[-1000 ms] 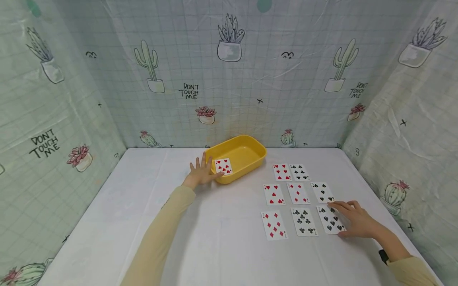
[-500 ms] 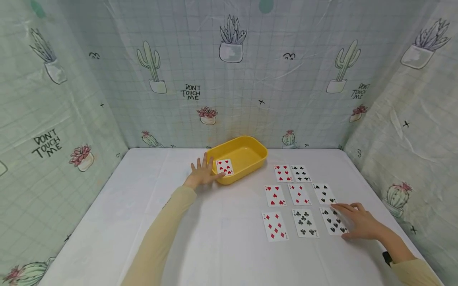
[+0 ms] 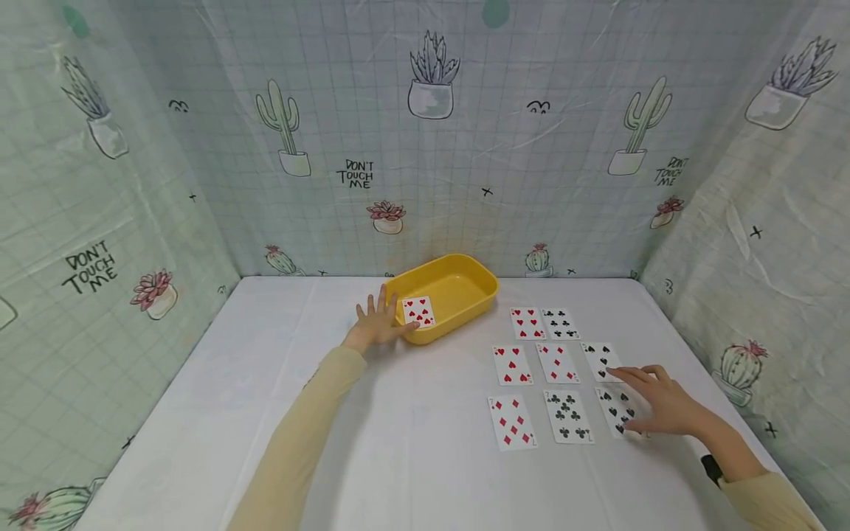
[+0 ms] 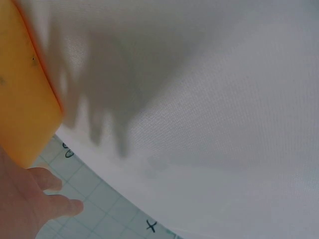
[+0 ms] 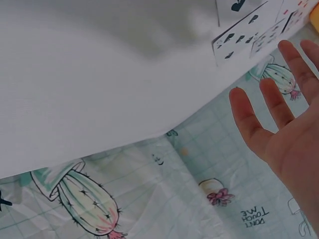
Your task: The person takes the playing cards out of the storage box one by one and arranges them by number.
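My left hand (image 3: 377, 322) lies at the left end of the yellow tray (image 3: 488, 296), fingers spread, thumb reaching over its near rim. A hearts card (image 3: 417, 310) rests inside, close to that thumb. In the left wrist view, part of the left hand (image 4: 25, 204) shows below the yellow tray (image 4: 27, 94). Over the right side of the card rows, my right hand (image 3: 667, 404) has its fingers loosely bent. Its fingertips overlap a spades card (image 3: 598, 358), its thumb the seven of spades (image 3: 614, 409), whose right edge is partly hidden. Nothing shows gripped in the right wrist view.
Left of the spades lie a diamonds card (image 3: 558, 363), a hearts card (image 3: 513, 365), a clubs card (image 3: 569, 417) and the seven of diamonds (image 3: 512, 422). Behind are another hearts card (image 3: 527, 323) and clubs card (image 3: 561, 324). Patterned cloth (image 3: 432, 192) walls the white table (image 3: 199, 435).
My right hand has shifted a little left, its fingertips and thumb now farther over the spades cards. The left hand, tray and cards stay in place; the head view has shifted slightly.
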A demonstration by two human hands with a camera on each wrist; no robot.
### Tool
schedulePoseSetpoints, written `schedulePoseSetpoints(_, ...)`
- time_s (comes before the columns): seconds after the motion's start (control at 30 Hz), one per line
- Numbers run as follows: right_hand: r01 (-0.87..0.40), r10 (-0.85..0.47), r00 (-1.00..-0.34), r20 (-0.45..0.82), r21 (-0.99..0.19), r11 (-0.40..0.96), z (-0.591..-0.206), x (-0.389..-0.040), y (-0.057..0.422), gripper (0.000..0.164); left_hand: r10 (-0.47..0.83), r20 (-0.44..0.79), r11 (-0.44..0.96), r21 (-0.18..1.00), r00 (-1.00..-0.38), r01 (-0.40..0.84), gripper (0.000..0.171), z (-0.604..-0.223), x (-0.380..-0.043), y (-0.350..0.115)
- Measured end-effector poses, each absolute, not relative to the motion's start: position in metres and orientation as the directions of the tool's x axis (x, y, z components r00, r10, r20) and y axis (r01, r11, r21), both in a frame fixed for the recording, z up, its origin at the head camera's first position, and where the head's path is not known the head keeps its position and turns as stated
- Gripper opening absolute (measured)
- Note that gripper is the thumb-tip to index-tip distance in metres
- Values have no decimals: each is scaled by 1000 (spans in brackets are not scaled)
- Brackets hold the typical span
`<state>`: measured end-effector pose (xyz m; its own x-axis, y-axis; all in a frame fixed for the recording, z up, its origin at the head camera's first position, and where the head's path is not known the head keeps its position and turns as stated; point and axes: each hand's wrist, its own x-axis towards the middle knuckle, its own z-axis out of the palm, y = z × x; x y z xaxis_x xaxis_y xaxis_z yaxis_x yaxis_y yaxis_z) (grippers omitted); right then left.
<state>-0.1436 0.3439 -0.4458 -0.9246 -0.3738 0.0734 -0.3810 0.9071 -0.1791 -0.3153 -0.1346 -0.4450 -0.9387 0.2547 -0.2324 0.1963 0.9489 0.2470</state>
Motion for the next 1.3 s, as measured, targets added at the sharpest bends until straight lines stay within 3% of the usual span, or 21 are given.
schedulePoseSetpoints(0.47, -431, -426, -902, 64, -151, 890, -427, -169, 322, 79, 255, -233, 949, 244, -938, 198, 91, -444, -314, -135)
schedulePoseSetpoints(1.3, -563, -539, -820, 194, -99, 820, -397, -234, 277, 70, 259, -234, 947, 250, -937, 199, 92, -445, -315, -135)
